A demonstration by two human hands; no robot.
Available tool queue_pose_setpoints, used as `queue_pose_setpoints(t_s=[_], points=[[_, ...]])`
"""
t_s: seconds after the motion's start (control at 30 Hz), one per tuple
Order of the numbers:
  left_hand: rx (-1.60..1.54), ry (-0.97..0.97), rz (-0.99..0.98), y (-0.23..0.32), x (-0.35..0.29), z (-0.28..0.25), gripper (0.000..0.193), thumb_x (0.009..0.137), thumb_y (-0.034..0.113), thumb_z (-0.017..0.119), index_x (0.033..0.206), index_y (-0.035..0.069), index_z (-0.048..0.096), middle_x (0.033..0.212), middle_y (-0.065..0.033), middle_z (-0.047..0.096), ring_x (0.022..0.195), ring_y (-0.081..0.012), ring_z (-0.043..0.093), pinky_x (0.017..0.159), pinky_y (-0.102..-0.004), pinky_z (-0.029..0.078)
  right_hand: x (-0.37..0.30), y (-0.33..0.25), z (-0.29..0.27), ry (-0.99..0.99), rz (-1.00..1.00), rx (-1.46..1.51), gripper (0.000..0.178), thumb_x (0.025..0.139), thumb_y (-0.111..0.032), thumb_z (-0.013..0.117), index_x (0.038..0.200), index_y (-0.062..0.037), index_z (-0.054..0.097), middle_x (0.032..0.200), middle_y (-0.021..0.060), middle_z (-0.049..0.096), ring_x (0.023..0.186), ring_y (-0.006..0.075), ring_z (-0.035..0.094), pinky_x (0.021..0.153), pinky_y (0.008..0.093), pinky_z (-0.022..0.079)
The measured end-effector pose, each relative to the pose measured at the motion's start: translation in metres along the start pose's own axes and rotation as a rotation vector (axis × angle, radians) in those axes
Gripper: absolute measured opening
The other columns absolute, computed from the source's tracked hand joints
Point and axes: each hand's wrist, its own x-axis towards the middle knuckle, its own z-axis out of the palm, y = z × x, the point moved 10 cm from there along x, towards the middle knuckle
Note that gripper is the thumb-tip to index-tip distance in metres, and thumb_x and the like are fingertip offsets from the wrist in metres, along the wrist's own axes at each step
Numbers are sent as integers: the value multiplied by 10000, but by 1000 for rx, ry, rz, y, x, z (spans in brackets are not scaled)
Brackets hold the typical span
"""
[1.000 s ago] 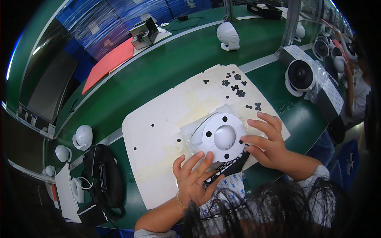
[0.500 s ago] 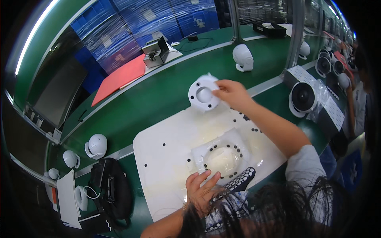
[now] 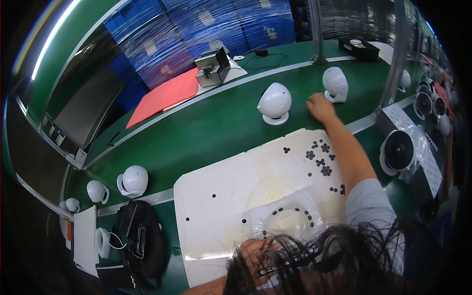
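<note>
A white, rounded fan-like device (image 3: pixel 276 101) stands upright on its round base on the green surface. To its right my right hand (image 3: pixel 322 108) reaches out, fingers slightly bent, nothing visible in them. It is beside the base of another white device (image 3: pixel 336 82); whether it touches that base I cannot tell. My left hand (image 3: pixel 256 248) is low over the white board (image 3: pixel 221 172), by a clear plastic-like sheet (image 3: pixel 260 219) bearing a ring of black round pads (image 3: pixel 296 210). Dark hair covers most of its fingers.
Loose black pads (image 3: pixel 326 170) lie at the board's right. More white devices (image 3: pixel 135 181) and a black bag (image 3: pixel 142 241) are left. A black-faced round device (image 3: pixel 399 150) stands by a long box (image 3: pixel 418 152) at right. A metal post (image 3: pixel 393 78) rises nearby.
The white device, held tilted with its padded underside showing, now stands upright on the green surface. My right hand has let go and moved right, toward the other device. The view has shifted.
</note>
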Motion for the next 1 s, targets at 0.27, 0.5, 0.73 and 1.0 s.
queue_pose_setpoints(t_s=[0.27,0.5,0.73,1.0], points=[[-642,65,-450,-43,-26,13,298,723,91,587,1004,-3,554,1023,-97,567,1021,-208,470,819,-359,398,-10,60,-40,180,374,-368,571,769,-511,482,1177,-110,477,1111,137,485,1076,275,430,871,433,312],[-250,-218,24,12,-15,24,419,698,117,634,1076,-3,497,1191,-158,486,1042,-315,493,883,-394,392,-83,3,-130,541,-113,-196,192,759,-224,592,892,-86,602,833,72,559,806,250,524,694,349,401],[-198,-197,330,40,-25,13,448,699,162,602,1105,14,484,1137,-150,512,968,-299,514,833,-377,405,-191,-103,-148,-163,177,1461,205,865,-214,495,957,-33,527,806,13,555,717,54,530,602,184,420],[-261,-300,275,52,-32,20,339,744,171,561,1049,25,546,956,-133,573,854,-277,544,769,-354,419,-308,-153,-114,-626,544,1618,266,889,-208,422,1110,-65,384,902,70,541,769,140,573,597,276,511]])
